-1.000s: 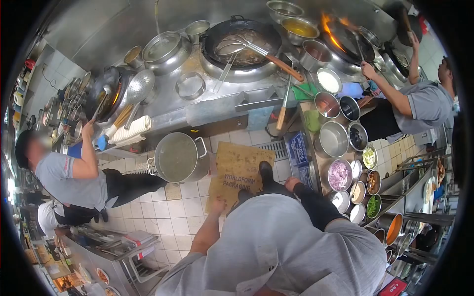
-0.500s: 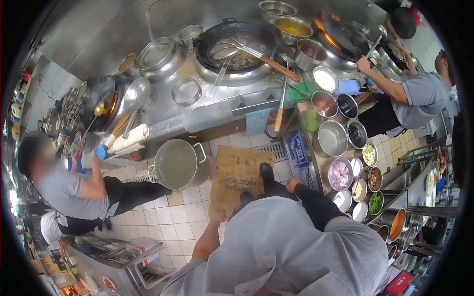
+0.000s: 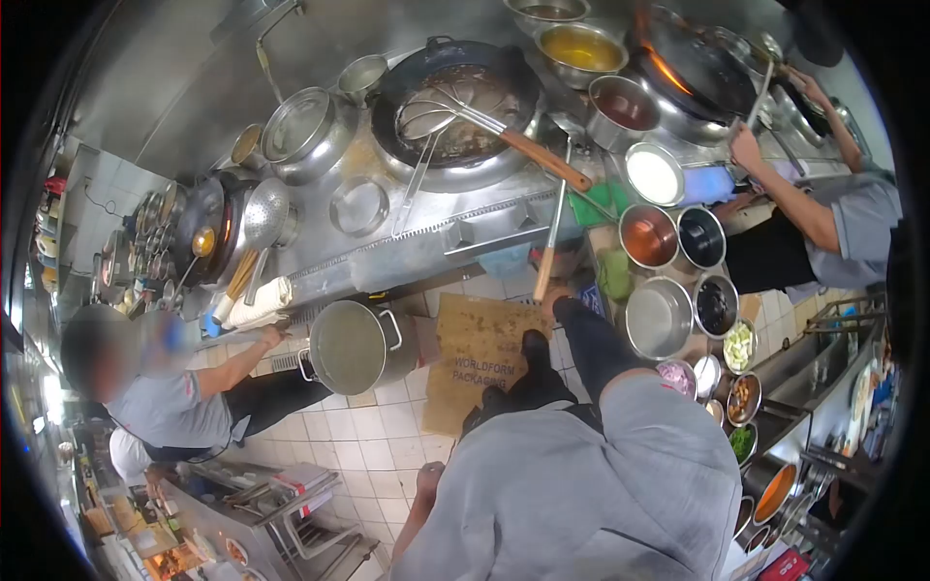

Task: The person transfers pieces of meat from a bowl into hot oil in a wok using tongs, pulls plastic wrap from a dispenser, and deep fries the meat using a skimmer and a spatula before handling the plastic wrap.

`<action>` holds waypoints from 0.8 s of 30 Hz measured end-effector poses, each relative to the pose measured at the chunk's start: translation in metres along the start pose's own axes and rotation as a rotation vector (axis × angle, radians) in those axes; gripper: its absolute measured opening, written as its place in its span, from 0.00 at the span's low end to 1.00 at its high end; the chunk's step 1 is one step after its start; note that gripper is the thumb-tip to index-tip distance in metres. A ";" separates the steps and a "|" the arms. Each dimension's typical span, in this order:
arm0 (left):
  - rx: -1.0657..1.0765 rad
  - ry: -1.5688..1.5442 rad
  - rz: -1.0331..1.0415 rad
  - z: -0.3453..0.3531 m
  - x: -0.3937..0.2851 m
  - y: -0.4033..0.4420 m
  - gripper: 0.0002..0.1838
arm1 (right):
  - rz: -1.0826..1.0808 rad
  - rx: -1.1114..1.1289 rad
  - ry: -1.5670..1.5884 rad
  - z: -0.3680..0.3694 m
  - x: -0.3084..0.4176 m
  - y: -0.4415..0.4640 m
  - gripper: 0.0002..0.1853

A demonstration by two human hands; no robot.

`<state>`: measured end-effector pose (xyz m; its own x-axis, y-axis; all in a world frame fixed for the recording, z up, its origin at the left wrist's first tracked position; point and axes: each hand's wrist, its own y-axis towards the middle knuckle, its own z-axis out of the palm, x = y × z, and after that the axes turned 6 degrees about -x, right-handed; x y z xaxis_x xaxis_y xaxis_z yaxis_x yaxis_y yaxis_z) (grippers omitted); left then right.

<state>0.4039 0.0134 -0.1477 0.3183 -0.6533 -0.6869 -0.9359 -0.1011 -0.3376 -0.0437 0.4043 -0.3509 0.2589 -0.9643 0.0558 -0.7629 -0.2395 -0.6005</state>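
My left hand (image 3: 429,479) hangs low by my side with its fingers curled in, and nothing shows in it. Stretched forward, my right hand (image 3: 556,296) is at the lower end of a long metal tool's wooden handle (image 3: 545,272); its fingers are too small and covered to show a grip. That tool leans over the stove edge, its head unclear. Beyond it, a wire tool with a wooden handle (image 3: 547,160) lies across a large wok (image 3: 387,121) of dark liquid.
A big stockpot (image 3: 387,360) stands on the floor beside flattened cardboard (image 3: 455,397). Ingredient bowls, including a steel pot (image 3: 659,318), line the right counter. A flame burns under the right wok (image 3: 712,87). One co-worker (image 3: 174,402) stands left, another (image 3: 843,218) right.
My right arm has reached forward from near my thigh to the wooden handle. My left hand has dropped lower. The left co-worker's arm has lowered toward the stove edge.
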 end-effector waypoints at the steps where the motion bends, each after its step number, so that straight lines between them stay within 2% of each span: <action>1: -0.046 0.077 -0.022 0.003 -0.007 -0.002 0.08 | 0.003 0.047 -0.014 0.019 -0.011 0.034 0.25; 2: -0.094 0.155 -0.046 0.005 -0.010 -0.010 0.08 | 0.240 -0.264 0.083 0.044 -0.005 0.060 0.22; 3: -0.064 -0.035 -0.097 0.022 0.029 -0.017 0.08 | 0.474 -0.574 0.189 0.059 0.002 0.080 0.20; 5: -0.177 -0.548 -0.490 0.026 -0.001 -0.018 0.10 | 0.092 -0.416 0.217 -0.013 -0.026 0.060 0.20; 6: -0.251 -0.618 -0.603 0.038 0.006 -0.019 0.14 | 0.055 -0.414 0.235 -0.024 -0.016 0.062 0.20; 9: -0.142 -0.384 -0.801 0.031 -0.037 -0.003 0.16 | 0.178 -0.390 0.214 -0.015 -0.002 0.064 0.23; 10: -0.153 -0.379 -0.811 0.032 -0.038 -0.005 0.16 | 0.232 -0.380 0.200 -0.010 -0.003 0.060 0.25; 12: -0.131 -0.501 -0.636 0.044 -0.011 -0.012 0.17 | 0.355 -0.366 0.168 -0.012 -0.012 0.052 0.29; 13: -0.133 -0.497 -0.636 0.043 -0.012 -0.012 0.17 | 0.354 -0.366 0.172 -0.028 -0.011 0.041 0.29; 15: -0.156 -0.533 -0.780 0.040 -0.016 -0.012 0.17 | 0.396 -0.149 0.286 -0.065 -0.004 0.016 0.39; 16: -0.137 -0.566 -0.828 0.037 -0.015 -0.010 0.16 | 0.396 -0.150 0.287 -0.071 -0.005 0.012 0.39; 18: -0.130 -0.473 -0.818 0.025 -0.041 -0.004 0.16 | 0.412 -0.106 0.575 -0.078 -0.008 0.009 0.41; 20: -0.124 -0.381 -0.802 0.024 -0.038 -0.003 0.16 | 0.391 -0.057 0.550 -0.085 -0.012 0.012 0.41; 22: -0.125 -0.669 -0.670 0.030 -0.013 -0.010 0.17 | 0.370 -0.010 0.528 -0.083 -0.017 0.019 0.42; 24: -0.082 -0.606 -0.651 0.027 -0.013 -0.002 0.16 | 0.342 0.035 0.573 -0.065 -0.023 0.032 0.44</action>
<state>0.4052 0.0425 -0.1553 0.7942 0.0587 -0.6048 -0.5419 -0.3820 -0.7486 -0.1120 0.4111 -0.3193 -0.3573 -0.8952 0.2664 -0.7237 0.0850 -0.6849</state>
